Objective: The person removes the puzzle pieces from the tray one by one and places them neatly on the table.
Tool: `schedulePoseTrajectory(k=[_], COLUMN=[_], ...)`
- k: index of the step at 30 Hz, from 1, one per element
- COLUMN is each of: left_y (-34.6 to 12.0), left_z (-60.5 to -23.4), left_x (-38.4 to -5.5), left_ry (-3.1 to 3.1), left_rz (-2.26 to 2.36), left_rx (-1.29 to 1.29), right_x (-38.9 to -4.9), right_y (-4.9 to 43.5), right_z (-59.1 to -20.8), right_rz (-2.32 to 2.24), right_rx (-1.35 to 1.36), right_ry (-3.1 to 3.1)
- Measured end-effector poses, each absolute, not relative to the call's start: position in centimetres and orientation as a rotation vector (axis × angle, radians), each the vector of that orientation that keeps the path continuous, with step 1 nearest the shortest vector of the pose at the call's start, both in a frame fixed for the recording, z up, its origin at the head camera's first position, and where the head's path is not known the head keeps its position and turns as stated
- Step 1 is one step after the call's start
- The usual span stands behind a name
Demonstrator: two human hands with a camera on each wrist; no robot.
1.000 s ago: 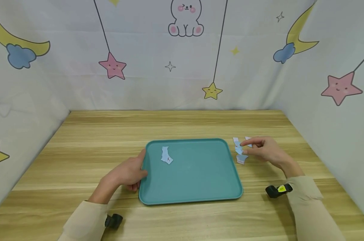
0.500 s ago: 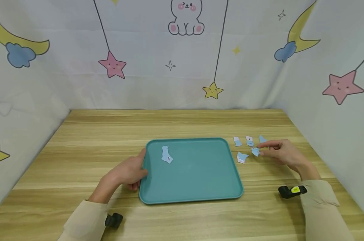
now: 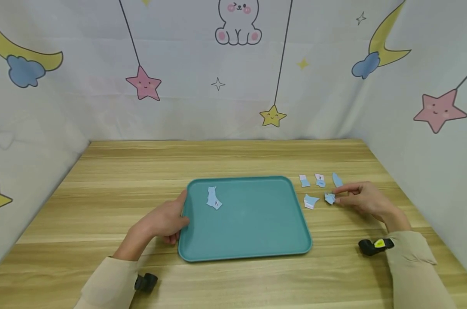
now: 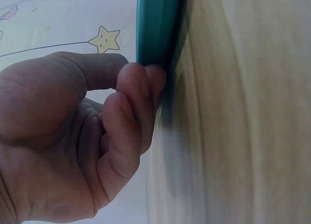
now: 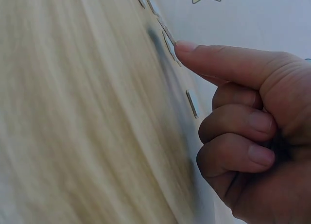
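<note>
A teal tray (image 3: 245, 253) lies on the table, with a joined strip of light blue puzzle pieces (image 3: 213, 198) in its upper left. My left hand (image 3: 166, 219) grips the tray's left edge, thumb over the rim. In the left wrist view, curled fingers of the left hand (image 4: 73, 131) meet the teal rim. Right of the tray, my right hand (image 3: 362, 201) holds a small light blue puzzle piece (image 3: 329, 198) at table level between thumb and index finger. The right wrist view shows the thumb outstretched and the other fingers curled; the index fingertip is hidden there.
Around the right hand lie more puzzle pieces: a blue-and-white one (image 3: 304, 180), one with a dark mark (image 3: 320, 180), a narrow blue one (image 3: 337, 180) and a notched one (image 3: 310, 201). A white curtain (image 3: 179, 120) with printed stars hangs behind the wooden table (image 3: 140, 159).
My right hand has moved right, carrying the puzzle piece away from the tray's side, then slightly towards me, and the piece has turned. The left hand and tray stay put.
</note>
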State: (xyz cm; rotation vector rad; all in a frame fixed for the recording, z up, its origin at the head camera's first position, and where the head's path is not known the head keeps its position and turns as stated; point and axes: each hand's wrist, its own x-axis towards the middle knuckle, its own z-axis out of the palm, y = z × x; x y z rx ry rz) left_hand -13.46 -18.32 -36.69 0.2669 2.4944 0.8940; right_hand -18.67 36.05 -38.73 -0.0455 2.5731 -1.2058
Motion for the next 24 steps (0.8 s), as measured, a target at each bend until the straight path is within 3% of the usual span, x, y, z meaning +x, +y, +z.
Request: schedulePoseTrajectory(k=[24], left_y=[-18.3], left_z=[-36.9], left_x=[-13.6], left_ry=[2.522], left_rz=[0.889], left_rx=[0.331], right_x=[-19.1], right_y=[35.6], right_z=[-37.3], right_rz=[-1.182], right_rx=[-0.12], right_ry=[2.605])
